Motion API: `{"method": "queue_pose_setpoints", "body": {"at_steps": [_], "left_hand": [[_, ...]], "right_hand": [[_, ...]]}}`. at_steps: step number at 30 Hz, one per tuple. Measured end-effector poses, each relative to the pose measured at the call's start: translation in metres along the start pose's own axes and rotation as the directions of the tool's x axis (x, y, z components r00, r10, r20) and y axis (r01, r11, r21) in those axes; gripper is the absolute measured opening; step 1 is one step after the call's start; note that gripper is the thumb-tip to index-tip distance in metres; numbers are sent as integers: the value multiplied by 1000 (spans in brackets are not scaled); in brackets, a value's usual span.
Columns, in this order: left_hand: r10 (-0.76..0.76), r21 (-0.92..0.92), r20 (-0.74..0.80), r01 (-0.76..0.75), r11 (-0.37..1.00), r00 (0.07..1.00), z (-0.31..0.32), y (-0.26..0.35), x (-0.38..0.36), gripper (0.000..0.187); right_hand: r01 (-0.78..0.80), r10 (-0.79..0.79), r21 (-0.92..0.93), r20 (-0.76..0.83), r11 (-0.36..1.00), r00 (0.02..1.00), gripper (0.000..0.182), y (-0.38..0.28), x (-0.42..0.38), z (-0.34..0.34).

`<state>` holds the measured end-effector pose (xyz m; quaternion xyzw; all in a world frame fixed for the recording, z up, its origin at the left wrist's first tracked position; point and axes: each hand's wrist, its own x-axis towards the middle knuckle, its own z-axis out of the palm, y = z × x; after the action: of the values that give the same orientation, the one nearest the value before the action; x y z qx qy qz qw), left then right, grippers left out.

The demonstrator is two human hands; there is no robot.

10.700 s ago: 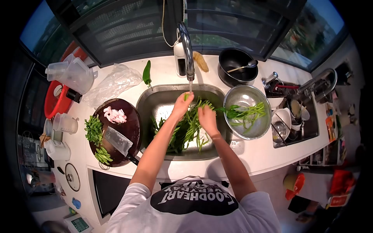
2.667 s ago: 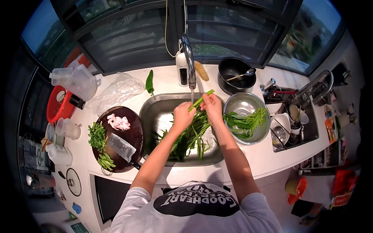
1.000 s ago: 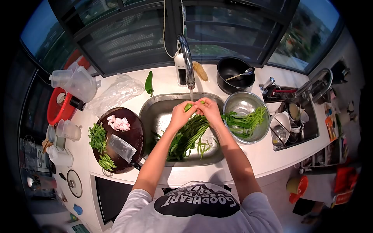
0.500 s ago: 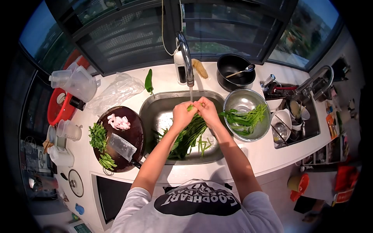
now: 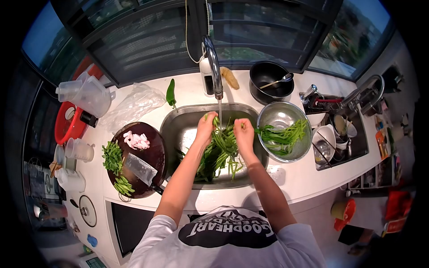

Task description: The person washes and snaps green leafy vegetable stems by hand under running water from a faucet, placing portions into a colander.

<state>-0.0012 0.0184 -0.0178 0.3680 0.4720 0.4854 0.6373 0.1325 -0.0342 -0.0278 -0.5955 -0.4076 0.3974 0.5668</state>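
Observation:
My left hand [image 5: 206, 127] is closed on green stems of a leafy vegetable, whose cut ends show above the fingers, just left of the running water. To the right of the stream, my right hand [image 5: 242, 130] is also closed, with a bit of green stem showing at its fingers. Both hands are over the steel sink [image 5: 178, 117]. Long leafy greens [image 5: 213, 157] lie in it beneath them, partly hidden by my left forearm. Water falls from the tap [image 5: 218, 80] between the hands. A metal bowl [image 5: 281, 115] beside the sink holds more leafy stems.
Left of the sink, a round chopping board [image 5: 149, 185] carries a cleaver [image 5: 140, 169], chopped greens and pale pieces [image 5: 136, 140]. A green chilli [image 5: 171, 93] lies behind. Back right stands a black pot [image 5: 263, 91] with a spoon; a second sink [image 5: 344, 158] holds dishes.
My hands were together under the tap and have moved apart, left hand to the left, right hand to the right and slightly down. Green stem now shows at both hands.

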Motion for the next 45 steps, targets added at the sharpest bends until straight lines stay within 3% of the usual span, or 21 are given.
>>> {"method": "queue_pose_setpoints", "body": {"at_steps": [1, 2, 5, 7, 9, 12, 15, 16, 20, 23, 24, 27, 30, 33, 34, 35, 37, 40, 42, 44, 45], "left_hand": [[4, 26, 37, -5, 1000, 999, 0, 5, 2, 17], [8, 51, 73, -12, 999, 997, 0, 11, 4, 19], [21, 247, 198, -71, 966, 980, -6, 8, 25, 25], [71, 315, 286, -164, 935, 956, 0, 16, 24, 28], [103, 216, 369, -193, 957, 924, 6, 21, 25, 29], [139, 138, 365, -201, 970, 920, 13, 30, 30, 25], [64, -36, 309, -55, 998, 949, 16, 40, 30, 23], [109, -183, 262, -62, 981, 959, 15, 32, 39, 20], [53, -387, 177, 20, 922, 983, -2, 31, 52, 17], [100, -446, 168, -15, 895, 981, -19, 31, 58, 15], [62, -448, 136, 6, 894, 989, -20, 33, 55, 14], [135, -509, 174, -28, 861, 976, -29, 25, 57, 14], [90, -448, 118, -27, 894, 989, -26, 33, 47, 14], [75, -323, 228, 3, 946, 971, -26, 25, 40, 16], [20, -301, 178, 35, 953, 984, -16, 25, 31, 17], [0, -251, 231, 59, 966, 973, -19, 10, 35, 18], [-66, -112, 254, 98, 989, 965, -11, -1, 27, 23], [-68, 19, 273, 65, 998, 960, -2, -10, 21, 33], [3, 110, 280, -35, 993, 960, 8, -8, 16, 36], [-66, 141, 265, 29, 990, 962, 8, -8, 9, 37], [-98, 155, 252, 60, 986, 963, 9, -4, 4, 38]], "right_hand": [[24, -14, -297, 37, 954, 999, 17, 11, -2, -12], [128, -11, -525, 221, 841, 975, 25, 24, -5, -22], [290, -203, -536, 216, 793, 955, 33, 27, -14, -22], [251, -197, -307, 198, 918, 960, 46, 11, 0, -8], [270, -242, -110, 213, 957, 947, 53, -1, 15, 7], [96, -132, 131, 305, 987, 943, 61, -13, 43, 21], [-225, 111, 131, 576, 966, 810, 64, -27, 56, 23], [-120, 32, 141, 512, 983, 859, 49, -23, 57, 34], [-160, 3, 235, 553, 959, 833, 27, -14, 49, 45], [100, -85, 9, 602, 995, 794, 24, 21, 48, 39], [64, -91, 67, 602, 996, 793, 25, 27, 41, 38], [241, -112, -148, 584, 959, 804, 26, 51, 23, 21], [2, 297, -418, 650, 909, 700, 26, 69, 6, -10], [473, -94, -494, 612, 730, 785, 45, 106, -5, -25], [288, 19, -452, 563, 844, 826, 66, 69, -9, -23], [309, -143, -248, 519, 918, 843, 68, 54, -7, -16], [432, -341, -110, 456, 895, 822, 69, 25, 6, -1], [247, -158, -183, 399, 952, 903, 66, 14, 15, 14], [305, -209, -218, 377, 927, 903, 65, 14, 11, 23], [221, -149, -142, 397, 965, 906, 57, 10, 5, 21], [259, -192, -139, 372, 956, 908, 54, 15, 7, 23]]}}
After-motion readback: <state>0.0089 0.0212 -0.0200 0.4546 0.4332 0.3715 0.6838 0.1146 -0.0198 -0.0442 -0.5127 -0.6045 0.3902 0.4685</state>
